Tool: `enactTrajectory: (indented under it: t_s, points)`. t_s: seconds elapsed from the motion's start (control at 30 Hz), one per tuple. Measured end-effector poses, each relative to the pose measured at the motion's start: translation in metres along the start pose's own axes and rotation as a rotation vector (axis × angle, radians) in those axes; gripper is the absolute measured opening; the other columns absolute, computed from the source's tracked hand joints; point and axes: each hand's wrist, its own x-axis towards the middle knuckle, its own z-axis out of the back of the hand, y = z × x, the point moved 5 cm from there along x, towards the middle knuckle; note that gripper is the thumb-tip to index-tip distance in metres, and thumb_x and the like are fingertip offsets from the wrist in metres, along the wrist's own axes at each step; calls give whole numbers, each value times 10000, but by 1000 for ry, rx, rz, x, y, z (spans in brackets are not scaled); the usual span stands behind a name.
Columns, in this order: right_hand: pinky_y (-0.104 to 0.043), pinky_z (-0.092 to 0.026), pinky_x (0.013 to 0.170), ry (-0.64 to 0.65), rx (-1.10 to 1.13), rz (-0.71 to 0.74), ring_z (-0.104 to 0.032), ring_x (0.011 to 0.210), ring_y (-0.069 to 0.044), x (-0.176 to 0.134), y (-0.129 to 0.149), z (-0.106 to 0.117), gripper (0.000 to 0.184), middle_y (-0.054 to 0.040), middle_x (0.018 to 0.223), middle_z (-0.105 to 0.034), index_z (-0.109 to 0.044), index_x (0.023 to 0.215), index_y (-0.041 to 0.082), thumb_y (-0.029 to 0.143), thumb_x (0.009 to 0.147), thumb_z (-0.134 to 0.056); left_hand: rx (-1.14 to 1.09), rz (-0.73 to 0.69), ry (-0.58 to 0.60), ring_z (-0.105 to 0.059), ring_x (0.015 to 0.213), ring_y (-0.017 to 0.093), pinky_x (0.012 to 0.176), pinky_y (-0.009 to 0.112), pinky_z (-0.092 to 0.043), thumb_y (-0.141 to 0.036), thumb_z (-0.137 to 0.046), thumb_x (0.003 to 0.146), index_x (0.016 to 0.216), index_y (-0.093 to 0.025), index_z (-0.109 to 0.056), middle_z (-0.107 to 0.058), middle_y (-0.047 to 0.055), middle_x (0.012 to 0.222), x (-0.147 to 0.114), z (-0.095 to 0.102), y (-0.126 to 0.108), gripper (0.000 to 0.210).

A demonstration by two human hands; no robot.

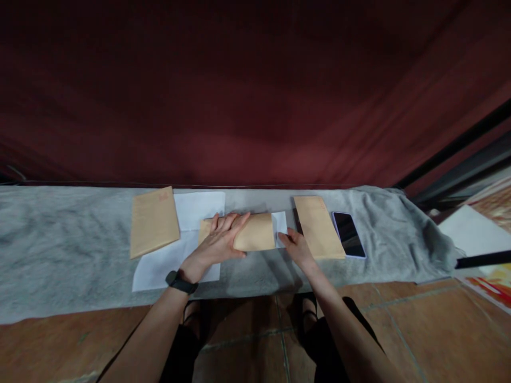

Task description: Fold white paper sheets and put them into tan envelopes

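Observation:
A brown paper envelope (255,232) lies sideways in front of me on the grey cloth. My left hand (225,236) spans it, thumb at the near edge and fingers over the far edge, holding it. A folded white paper (280,221) sticks out of the envelope's right end. The fingers of my right hand (294,246) pinch the paper's right edge; how much of it lies inside the envelope is hidden. Right of that hand rests a stack of brown envelopes (319,227). White sheets (199,210) lie to the left, partly under my left hand and forearm.
Another brown envelope pile (155,223) sits on the left, overlapping the sheets. A phone (348,234) lies beside the right stack. The grey cloth (72,239) covers a long narrow surface against a dark red backdrop (239,106). Tiled floor (399,319) is below.

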Motion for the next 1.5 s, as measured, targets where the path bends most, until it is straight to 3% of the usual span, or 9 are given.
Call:
enactTrajectory:
  t_s: [0.13, 0.33, 0.53, 0.7, 0.9, 1.1, 1.33, 1.5]
  points:
    - [-266, -403, 609, -76, 44, -10, -524, 647, -154, 0, -3, -1, 324, 15, 675, -610, -657, 780, 212, 530, 750, -606, -4, -16, 7, -270, 1480, 365, 1218, 633, -15, -476, -829, 675, 1607, -298, -47, -341, 164, 1549, 2, -5, -6, 1230]
    - [-266, -395, 618, -179, 240, -79, -516, 641, -147, 2, -4, 8, 362, 16, 654, -612, -645, 689, 200, 556, 657, -695, -66, -18, 12, -300, 1460, 360, 1217, 623, -78, -533, -810, 672, 1608, -277, -26, -361, 162, 1530, 4, -5, -12, 1247]
    - [-283, -424, 664, -67, 286, -164, -568, 677, -174, -4, -6, -12, 329, 5, 639, -650, -685, 670, 198, 526, 647, -682, -32, -86, -23, -314, 1450, 345, 1220, 598, -94, -487, -779, 715, 1608, -273, -69, -394, 153, 1512, 5, -9, -26, 1161]
    - [-296, -454, 742, -8, 242, -183, -617, 768, -202, -3, -6, -13, 296, -11, 678, -687, -706, 676, 191, 480, 681, -643, -12, -105, -22, -302, 1457, 340, 1218, 586, -110, -435, -772, 729, 1608, -276, -87, -391, 152, 1521, 4, -10, -30, 1127]
    - [-278, -452, 737, -38, 133, -116, -610, 779, -189, 4, -9, -3, 300, 1, 769, -706, -737, 798, 196, 439, 701, -591, 5, -120, -49, -316, 1451, 348, 1224, 583, -84, -423, -763, 741, 1608, -258, -117, -408, 149, 1520, 2, -9, -33, 1094]
    - [-250, -409, 633, 58, 121, -91, -546, 632, -145, 6, -12, -11, 225, 26, 623, -642, -694, 633, 196, 386, 685, -584, 30, -164, -72, -323, 1446, 341, 1230, 575, -67, -403, -760, 745, 1606, -263, -142, -421, 138, 1519, 2, -10, -36, 1069]
    - [-271, -432, 667, 99, 105, -80, -596, 688, -170, 6, -12, -13, 189, 9, 702, -692, -721, 695, 202, 342, 690, -594, 25, -189, -49, -314, 1453, 332, 1230, 569, -91, -406, -768, 742, 1604, -272, -145, -406, 132, 1534, 3, -10, -36, 1073]
    - [-269, -472, 717, 23, 115, 5, -616, 738, -167, 8, -10, -11, 107, 26, 743, -687, -675, 731, 230, 248, 670, -588, 19, -188, -51, -318, 1455, 333, 1235, 567, -85, -397, -767, 737, 1606, -268, -139, -402, 134, 1533, 3, -10, -36, 1080]
